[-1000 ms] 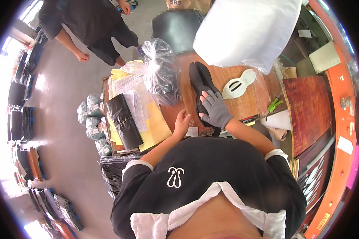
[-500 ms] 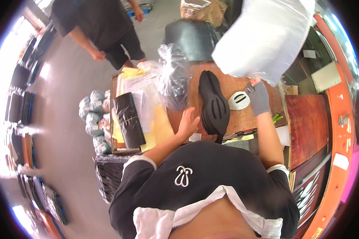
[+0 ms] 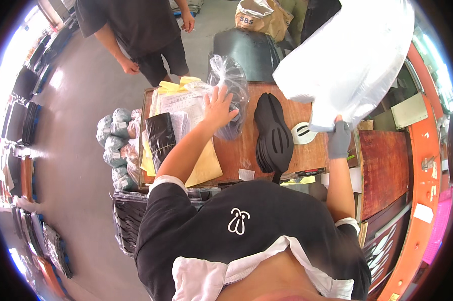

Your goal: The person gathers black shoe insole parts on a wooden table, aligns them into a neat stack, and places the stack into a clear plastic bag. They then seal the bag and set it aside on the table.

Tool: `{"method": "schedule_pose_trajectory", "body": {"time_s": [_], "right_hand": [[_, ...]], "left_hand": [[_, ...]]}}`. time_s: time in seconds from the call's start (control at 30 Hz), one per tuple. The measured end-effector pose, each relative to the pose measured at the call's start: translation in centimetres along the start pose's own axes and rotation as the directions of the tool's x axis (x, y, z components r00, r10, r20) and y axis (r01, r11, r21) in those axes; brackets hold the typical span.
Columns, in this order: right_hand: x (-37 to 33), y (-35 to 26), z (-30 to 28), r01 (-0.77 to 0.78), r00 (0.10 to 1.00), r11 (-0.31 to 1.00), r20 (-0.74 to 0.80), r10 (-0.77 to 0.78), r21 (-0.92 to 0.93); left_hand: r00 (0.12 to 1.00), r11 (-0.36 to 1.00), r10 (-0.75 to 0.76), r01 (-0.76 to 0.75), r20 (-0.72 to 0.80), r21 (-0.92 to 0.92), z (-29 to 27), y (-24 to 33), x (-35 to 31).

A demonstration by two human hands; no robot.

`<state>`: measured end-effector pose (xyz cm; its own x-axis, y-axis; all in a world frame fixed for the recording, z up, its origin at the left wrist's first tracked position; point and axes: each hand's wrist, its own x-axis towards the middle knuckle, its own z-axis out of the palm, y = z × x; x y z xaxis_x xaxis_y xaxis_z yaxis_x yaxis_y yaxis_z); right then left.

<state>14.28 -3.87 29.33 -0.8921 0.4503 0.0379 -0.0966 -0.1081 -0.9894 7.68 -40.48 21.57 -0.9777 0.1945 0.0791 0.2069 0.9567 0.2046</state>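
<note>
Since the last frame, the left hand (image 3: 218, 108) has moved onto the knotted clear bag (image 3: 240, 93), and the right hand (image 3: 339, 139) has reached the large white plastic bag (image 3: 349, 65). Clock centred on the black stack (image 3: 274, 133), 12 away from the wearer. Left: fingers spread wide, at 10–11. Right, gloved: closed on the white bag's lower end, at 3. White bag at 1; long axis roughly 1–7, gathered end toward 6. Knotted bag's long axis 12–6, knot toward 12.
</note>
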Motion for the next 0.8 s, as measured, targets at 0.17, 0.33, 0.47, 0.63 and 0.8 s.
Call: {"method": "schedule_pose_trajectory", "body": {"time_s": [0.17, 0.33, 0.47, 0.63, 0.8], "right_hand": [[-2.8, -1.4, -0.3, 0.108, 0.988, 0.994, -0.107, -0.11, -0.02], [-3.5, -1.6, -0.6, 0.174, 0.966, 0.971, -0.162, -0.2, -0.162], [-4.9, -0.9, -2.1, 0.042, 0.971, 0.971, -0.218, -0.095, -0.235], [-6.3, 0.9, -2.0, 0.18, 0.965, 0.963, -0.153, -0.212, -0.201], [-7.9, 3.0, -2.7, 0.263, 0.947, 0.928, -0.111, -0.3, -0.264]], "left_hand": [[0.905, 0.966, 0.258, -0.252, -0.339, 0.061, -0.9, 2.6, 2.9], [0.97, 0.976, 0.087, -0.128, 0.226, 0.176, -0.5, 1.6, 4.6], [0.94, 0.901, 0.339, -0.339, -0.05, -0.271, -1.9, 7.4, 3.3], [0.765, -0.025, 0.642, 0.094, 0.056, -0.995, -4.7, 16.3, 0.2], [0.862, 0.005, 0.477, 0.194, 0.173, -0.981, -4.3, 18.8, -0.8]]}}
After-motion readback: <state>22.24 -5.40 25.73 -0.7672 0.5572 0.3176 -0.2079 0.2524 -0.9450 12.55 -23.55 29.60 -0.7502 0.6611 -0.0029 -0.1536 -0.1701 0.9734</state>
